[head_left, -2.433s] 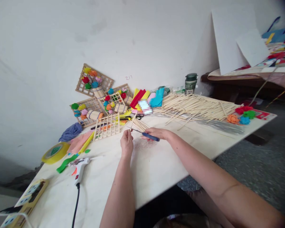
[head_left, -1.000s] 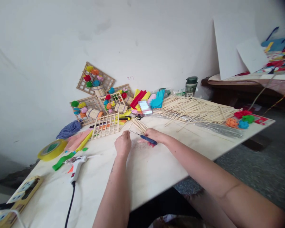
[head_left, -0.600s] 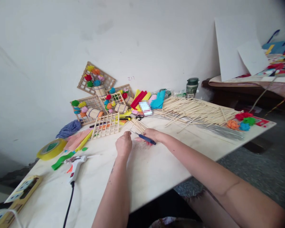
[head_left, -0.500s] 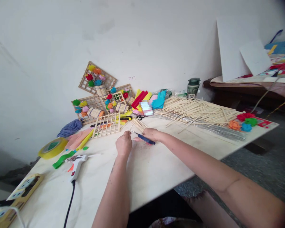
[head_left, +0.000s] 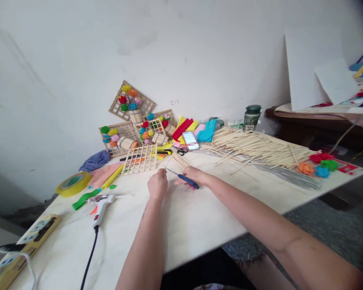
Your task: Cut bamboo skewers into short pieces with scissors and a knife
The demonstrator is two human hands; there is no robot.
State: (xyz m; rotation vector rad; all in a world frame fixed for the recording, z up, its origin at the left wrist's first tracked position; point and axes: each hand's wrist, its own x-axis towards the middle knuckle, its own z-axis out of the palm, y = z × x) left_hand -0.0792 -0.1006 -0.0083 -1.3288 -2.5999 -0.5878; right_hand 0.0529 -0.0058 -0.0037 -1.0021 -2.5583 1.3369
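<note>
Change: my left hand [head_left: 157, 186], raised moments ago, is now down on the table [head_left: 199, 217]; the blue-handled cutter [head_left: 186, 181] stays in my right hand [head_left: 196, 176].
Axis: the cutter slants, blade pointing up-left.
Position: blade tip right at my left fingers [head_left: 161, 174]; handle under my right.
Fingers: right wrapped round the handle; left bunched shut, contents too small to tell.

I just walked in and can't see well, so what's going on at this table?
A person works at a cluttered table. The right hand grips a blue-handled tool, its thin tip aimed at the left hand, whose fingers pinch together right there; what they pinch is too small to tell. A wooden lattice frame lies just beyond the hands, a glue gun to their left.
</note>
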